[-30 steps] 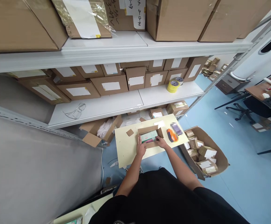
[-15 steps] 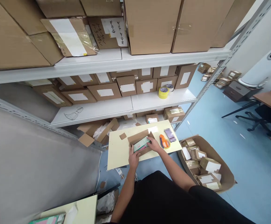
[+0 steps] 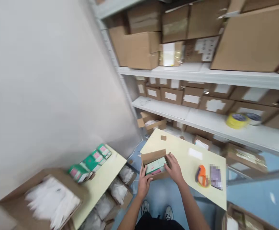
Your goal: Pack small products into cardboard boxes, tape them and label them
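Between my two hands is a small open cardboard box (image 3: pixel 153 155), at the front left edge of the cream table. A pale green carton (image 3: pixel 155 165) lies inside it, with a pink strip showing along the near side. My left hand (image 3: pixel 144 182) grips the left front corner of the cardboard box. On the opposite end, my right hand (image 3: pixel 174 167) is closed over the right wall, its fingertips by the green carton. Part of each hand's grip is hidden by the box.
The cream table (image 3: pixel 180 151) holds an orange tape dispenser (image 3: pixel 202 176) and a blurred purple item (image 3: pixel 215 176). On a second table (image 3: pixel 103 172) at left stand several green-and-pink cartons (image 3: pixel 91 162) and a large box of white bags (image 3: pixel 12 203). Shelving (image 3: pixel 168 110) with boxes rises behind.
My view has swung left, bringing the second table into sight. The cardboard box has moved toward the table's left front edge, and both hands have stayed on it.
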Demonstrator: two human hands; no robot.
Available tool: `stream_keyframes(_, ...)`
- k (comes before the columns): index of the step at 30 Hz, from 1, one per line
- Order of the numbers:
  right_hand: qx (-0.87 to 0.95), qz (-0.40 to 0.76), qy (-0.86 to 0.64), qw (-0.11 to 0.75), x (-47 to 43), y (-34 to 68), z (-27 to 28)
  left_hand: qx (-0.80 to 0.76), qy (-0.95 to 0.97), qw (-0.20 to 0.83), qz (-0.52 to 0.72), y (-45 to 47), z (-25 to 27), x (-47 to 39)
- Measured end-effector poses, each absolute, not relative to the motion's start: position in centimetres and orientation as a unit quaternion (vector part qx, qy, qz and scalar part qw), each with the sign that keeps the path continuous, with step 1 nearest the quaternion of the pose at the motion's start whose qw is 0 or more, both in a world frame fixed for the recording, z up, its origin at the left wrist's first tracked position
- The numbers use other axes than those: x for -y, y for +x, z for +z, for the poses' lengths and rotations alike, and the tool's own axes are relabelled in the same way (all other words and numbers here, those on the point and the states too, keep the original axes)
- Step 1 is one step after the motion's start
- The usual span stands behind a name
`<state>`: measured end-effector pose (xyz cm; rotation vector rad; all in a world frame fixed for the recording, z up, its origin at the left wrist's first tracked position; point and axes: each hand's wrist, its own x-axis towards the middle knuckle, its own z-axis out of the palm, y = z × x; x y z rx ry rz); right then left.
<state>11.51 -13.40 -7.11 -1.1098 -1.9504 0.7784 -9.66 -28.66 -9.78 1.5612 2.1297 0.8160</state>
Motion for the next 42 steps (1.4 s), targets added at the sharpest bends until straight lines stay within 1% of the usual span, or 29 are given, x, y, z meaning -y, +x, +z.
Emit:
stream_keyframes(5,0.814,0.309,-0.338,0.358,16.2,5.5,-5.1,-0.814,0.473,0.139,0.306,-13.4,-8.8,36.3)
stream_keyframes(11,0.871,0.324,-0.215,0.301,22.3,-4.4,-2.8,-0.860,0.366,0.100,0.340,-16.9,-8.5,46.5)
stream_keyframes(16,0.892,0.351,-0.128,0.254,31.1,-13.1,-2.1,-0.870,0.319,0.112,0.359,-20.0,-7.5,57.1)
stream_keyframes(20,0.902,0.369,-0.065,0.217,39.4,-19.2,-2.6,-0.880,0.284,0.094,0.369,-22.3,-7.6,65.5)
stream_keyframes(25,0.909,0.373,-0.045,0.182,47.6,-25.4,-3.4,-0.890,0.249,0.080,0.373,-25.1,-8.2,73.2)
stream_keyframes(31,0.916,0.367,-0.052,0.156,51.6,-31.7,-3.5,-0.878,0.253,0.079,0.399,-29.0,-8.5,77.4)
stream_keyframes(38,0.933,0.336,-0.063,0.109,50.5,-39.4,-3.1,-0.875,0.252,0.078,0.405,-31.4,-9.0,77.3)
stream_keyframes(42,0.954,0.281,-0.083,0.063,50.1,-45.1,-2.9,-0.880,0.243,0.086,0.400,-31.3,-9.5,76.9)
